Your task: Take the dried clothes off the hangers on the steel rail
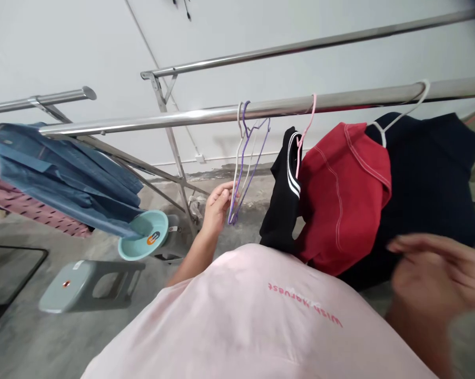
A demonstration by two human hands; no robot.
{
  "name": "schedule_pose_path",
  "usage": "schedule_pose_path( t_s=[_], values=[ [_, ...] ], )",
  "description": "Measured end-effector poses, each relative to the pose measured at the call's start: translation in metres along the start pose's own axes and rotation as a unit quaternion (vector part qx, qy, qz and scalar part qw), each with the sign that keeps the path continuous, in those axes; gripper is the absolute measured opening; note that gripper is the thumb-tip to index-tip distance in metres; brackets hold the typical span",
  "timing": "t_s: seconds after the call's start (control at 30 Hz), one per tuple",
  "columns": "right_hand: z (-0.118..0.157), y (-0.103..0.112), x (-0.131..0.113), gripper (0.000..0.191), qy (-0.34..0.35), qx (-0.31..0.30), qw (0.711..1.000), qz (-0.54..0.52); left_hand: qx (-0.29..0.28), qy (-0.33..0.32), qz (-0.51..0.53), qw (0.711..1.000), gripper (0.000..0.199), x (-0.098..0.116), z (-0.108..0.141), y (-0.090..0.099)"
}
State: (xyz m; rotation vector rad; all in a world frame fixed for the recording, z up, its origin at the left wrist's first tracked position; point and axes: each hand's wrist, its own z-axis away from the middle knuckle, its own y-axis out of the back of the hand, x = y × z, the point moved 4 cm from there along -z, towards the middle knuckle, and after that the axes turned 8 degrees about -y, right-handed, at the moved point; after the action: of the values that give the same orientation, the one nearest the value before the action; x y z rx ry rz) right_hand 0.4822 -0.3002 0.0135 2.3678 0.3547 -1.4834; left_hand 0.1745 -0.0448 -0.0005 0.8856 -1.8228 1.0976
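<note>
My left hand [217,208] pinches the lower end of a purple wire hanger [239,171], whose hook sits on the steel rail [261,108] beside a pale wire hanger [238,118]. To the right hang a black garment with white stripes [283,205] on a pink hanger [306,131], a red garment with white stitching [342,195], and a navy garment [431,179] on a white hanger [407,110]. My right hand [438,276], blurred and holding nothing, is in front of the navy garment with its fingers apart.
A denim shirt [63,173] hangs on the left of the rack, over a pink patterned cloth [20,197]. Below stand a teal basin [142,247] and a grey plastic stool [83,287] on a concrete floor. A second steel rail [300,47] runs behind.
</note>
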Motion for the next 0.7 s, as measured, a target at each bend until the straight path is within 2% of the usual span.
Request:
schedule_pose_path(
  t_s=[0.03, 0.07, 0.1, 0.13, 0.2, 0.27, 0.37, 0.47, 0.57, 0.63, 0.7],
  values=[
    [0.002, -0.021, -0.003, 0.034, -0.009, -0.051, 0.997, -0.052, 0.042, -0.023, 0.020, 0.999, 0.046, -0.004, 0.002, 0.003],
    [0.004, -0.047, -0.003, 0.035, -0.032, -0.133, 0.986, -0.100, 0.084, -0.039, 0.044, 0.995, 0.045, -0.010, 0.003, 0.008],
    [0.006, -0.074, 0.000, 0.045, -0.060, -0.219, 0.965, -0.127, 0.124, -0.041, 0.072, 0.989, 0.043, -0.018, 0.006, 0.012],
    [0.007, -0.098, 0.003, 0.057, -0.074, -0.278, 0.947, -0.146, 0.160, -0.027, 0.098, 0.982, 0.040, -0.028, 0.008, 0.018],
    [0.009, -0.139, 0.012, 0.072, -0.088, -0.356, 0.915, -0.167, 0.211, 0.049, 0.137, 0.967, 0.035, -0.053, 0.017, 0.028],
    [0.012, -0.165, 0.020, 0.072, -0.108, -0.401, 0.893, -0.174, 0.216, 0.153, 0.142, 0.954, 0.030, -0.078, 0.031, 0.033],
    [0.023, -0.180, 0.027, 0.060, -0.133, -0.453, 0.869, -0.148, 0.136, 0.269, 0.105, 0.948, 0.033, -0.104, 0.057, 0.028],
    [0.032, -0.174, 0.028, 0.052, -0.133, -0.441, 0.878, -0.127, -0.008, 0.322, 0.064, 0.945, 0.049, -0.112, 0.080, 0.009],
    [0.038, -0.163, 0.028, 0.045, -0.125, -0.390, 0.909, -0.083, -0.157, 0.323, 0.048, 0.932, 0.062, -0.109, 0.093, -0.015],
    [0.043, -0.155, 0.031, 0.041, -0.129, -0.359, 0.924, -0.042, -0.221, 0.311, 0.053, 0.923, 0.067, -0.106, 0.094, -0.027],
    [0.050, -0.147, 0.035, 0.042, -0.146, -0.348, 0.925, -0.038, -0.262, 0.291, 0.056, 0.919, 0.069, -0.102, 0.090, -0.037]
  ],
)
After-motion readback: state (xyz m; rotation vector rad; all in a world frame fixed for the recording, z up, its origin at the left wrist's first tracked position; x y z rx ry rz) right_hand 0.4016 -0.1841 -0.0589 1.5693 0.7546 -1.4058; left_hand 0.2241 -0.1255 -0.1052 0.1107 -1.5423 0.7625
